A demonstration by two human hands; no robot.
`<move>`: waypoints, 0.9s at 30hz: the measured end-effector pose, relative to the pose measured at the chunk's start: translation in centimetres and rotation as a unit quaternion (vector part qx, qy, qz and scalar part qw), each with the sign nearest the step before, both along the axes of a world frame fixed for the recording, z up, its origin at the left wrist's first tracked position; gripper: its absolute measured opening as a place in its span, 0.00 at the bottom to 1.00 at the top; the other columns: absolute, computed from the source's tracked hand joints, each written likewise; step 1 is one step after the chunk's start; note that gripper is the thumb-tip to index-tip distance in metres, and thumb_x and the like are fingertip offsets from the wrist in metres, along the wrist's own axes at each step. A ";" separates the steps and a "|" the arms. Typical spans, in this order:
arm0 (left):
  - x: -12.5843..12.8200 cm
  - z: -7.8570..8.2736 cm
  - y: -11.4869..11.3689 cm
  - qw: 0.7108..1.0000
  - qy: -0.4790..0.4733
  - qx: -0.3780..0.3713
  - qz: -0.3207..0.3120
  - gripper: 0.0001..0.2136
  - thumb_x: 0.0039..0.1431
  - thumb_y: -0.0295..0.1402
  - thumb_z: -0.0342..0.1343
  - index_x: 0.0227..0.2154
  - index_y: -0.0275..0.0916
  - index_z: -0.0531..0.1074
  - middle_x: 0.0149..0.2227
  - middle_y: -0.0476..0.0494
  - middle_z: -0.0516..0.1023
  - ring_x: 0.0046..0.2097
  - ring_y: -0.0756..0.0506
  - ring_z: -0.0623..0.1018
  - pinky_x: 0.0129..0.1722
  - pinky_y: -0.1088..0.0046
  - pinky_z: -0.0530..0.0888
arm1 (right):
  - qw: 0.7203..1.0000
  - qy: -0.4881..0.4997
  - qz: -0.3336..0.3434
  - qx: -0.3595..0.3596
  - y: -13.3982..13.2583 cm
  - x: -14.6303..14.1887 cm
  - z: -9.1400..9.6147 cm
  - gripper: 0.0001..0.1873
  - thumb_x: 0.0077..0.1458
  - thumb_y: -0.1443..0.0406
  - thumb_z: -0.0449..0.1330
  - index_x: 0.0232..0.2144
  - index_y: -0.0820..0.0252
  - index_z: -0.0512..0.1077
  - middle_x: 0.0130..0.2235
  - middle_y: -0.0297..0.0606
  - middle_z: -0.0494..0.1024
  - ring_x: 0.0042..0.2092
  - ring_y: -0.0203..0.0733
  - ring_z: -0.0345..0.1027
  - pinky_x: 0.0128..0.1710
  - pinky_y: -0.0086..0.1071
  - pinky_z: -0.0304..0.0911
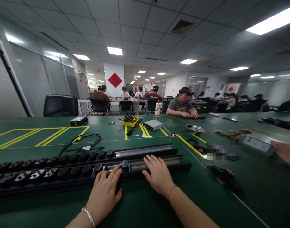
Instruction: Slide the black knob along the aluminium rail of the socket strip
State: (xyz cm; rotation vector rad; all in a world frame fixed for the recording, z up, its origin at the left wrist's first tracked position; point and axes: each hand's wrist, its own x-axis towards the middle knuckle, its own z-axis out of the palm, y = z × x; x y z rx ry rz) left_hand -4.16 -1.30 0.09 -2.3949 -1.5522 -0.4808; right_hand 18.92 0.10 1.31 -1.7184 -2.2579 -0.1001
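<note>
Two long black rails (pixel 156 162) lie side by side on the green table, with a row of black plug-like blocks (pixel 57 173) with metal prongs seated in them. My left hand (pixel 104 188) rests on the nearer rail, fingers stretched forward and the thumb apart. Its fingertips reach the left side of a single black block (pixel 125 165) that stands apart from the row. Farther right, my right hand (pixel 159 174) lies palm down with spread fingers over the bare channel of the same rail. Neither hand grips anything that I can see.
Black cables (pixel 82 142) lie beyond the rails. Farther off are a yellow tray (pixel 130 123), a grey box (pixel 153 124) and a metal bowl (pixel 195 128). At right, another person's hand (pixel 283 153) touches a metal box (pixel 258 144). A person (pixel 181 106) sits across the table.
</note>
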 end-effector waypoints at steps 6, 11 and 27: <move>0.0 -0.2 0.0 1.000 0.001 0.007 -0.001 0.23 0.48 0.33 0.48 0.51 0.43 0.61 0.57 0.48 0.61 0.46 0.40 0.66 0.51 0.59 0.56 | 1.000 0.013 0.003 0.004 0.1 0.0 -0.2 0.28 0.57 0.50 0.38 0.57 0.53 0.55 0.60 0.34 0.54 0.60 0.43 0.42 0.57 0.41 0.36; 0.0 -0.2 0.1 1.000 -0.004 0.008 0.000 0.24 0.48 0.33 0.48 0.51 0.41 0.60 0.56 0.46 0.62 0.46 0.41 0.67 0.51 0.60 0.56 | 1.000 0.013 0.004 0.003 0.1 0.1 -0.3 0.29 0.57 0.50 0.38 0.57 0.52 0.54 0.60 0.33 0.54 0.60 0.42 0.42 0.57 0.41 0.36; 0.0 -0.1 0.0 1.000 -0.001 0.003 -0.003 0.24 0.47 0.33 0.49 0.52 0.42 0.60 0.57 0.48 0.61 0.48 0.41 0.67 0.53 0.59 0.54 | 1.000 0.006 0.005 0.010 0.1 0.0 -0.3 0.29 0.57 0.50 0.38 0.57 0.52 0.54 0.59 0.35 0.55 0.60 0.43 0.43 0.57 0.42 0.37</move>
